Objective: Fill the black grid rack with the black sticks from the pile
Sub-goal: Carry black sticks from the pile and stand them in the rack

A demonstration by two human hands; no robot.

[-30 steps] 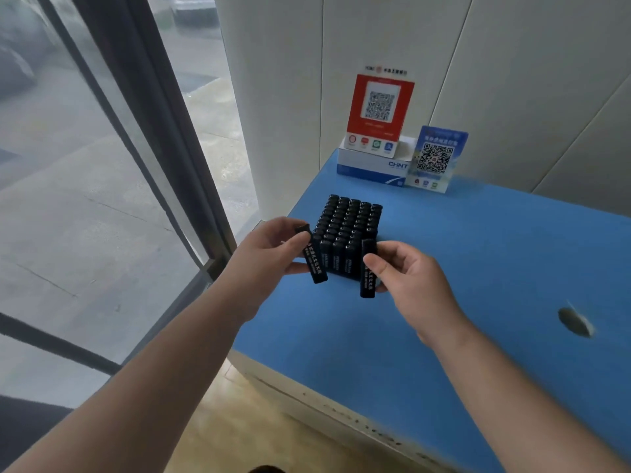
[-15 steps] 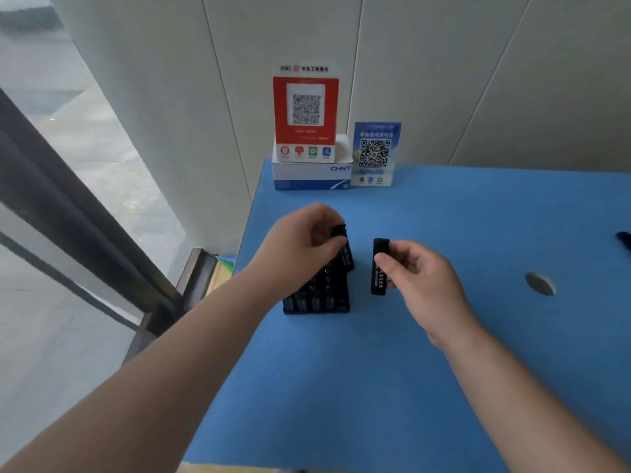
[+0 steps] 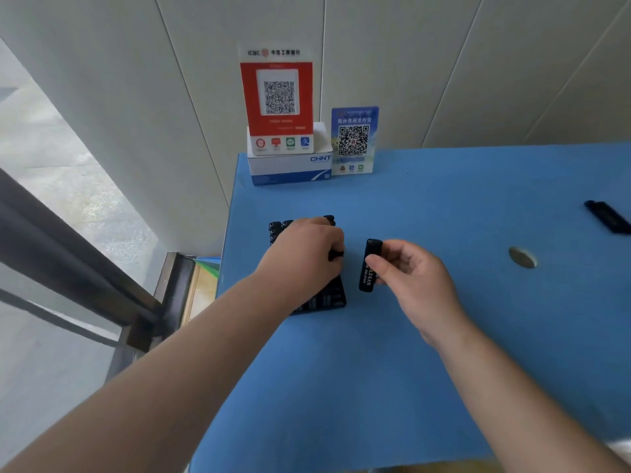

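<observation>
Rack: black grid rack (image 3: pixel 324 300) on the blue table (image 3: pixel 426 370), near its left edge; round tops of black sticks already seated show along its far-left rows (image 3: pixel 278 227).
Held stick: black stick (image 3: pixel 370 265), oblong, upright, white lettering down its side, just right of the rack and apart from it.
Right hand: right hand (image 3: pixel 415 278) pinches the held stick between thumb and fingertips, fingers curled round it.
Left hand: left hand (image 3: pixel 305 257) lies over the rack top, fingers curled; a small black end (image 3: pixel 336 255) shows at the fingertips, probably another stick, though the hand hides most of it.
Obstruction: left hand and forearm cover most of the rack's cells.
Loose stick: black stick (image 3: pixel 607 216) lying flat at the table's far right edge, well apart from both hands.
Table feature: round hole (image 3: pixel 522 257) right of the right hand.
Background: red QR sign (image 3: pixel 277 97) on a white box (image 3: pixel 290 169), blue QR card (image 3: pixel 353 141) beside it, against the wall.
</observation>
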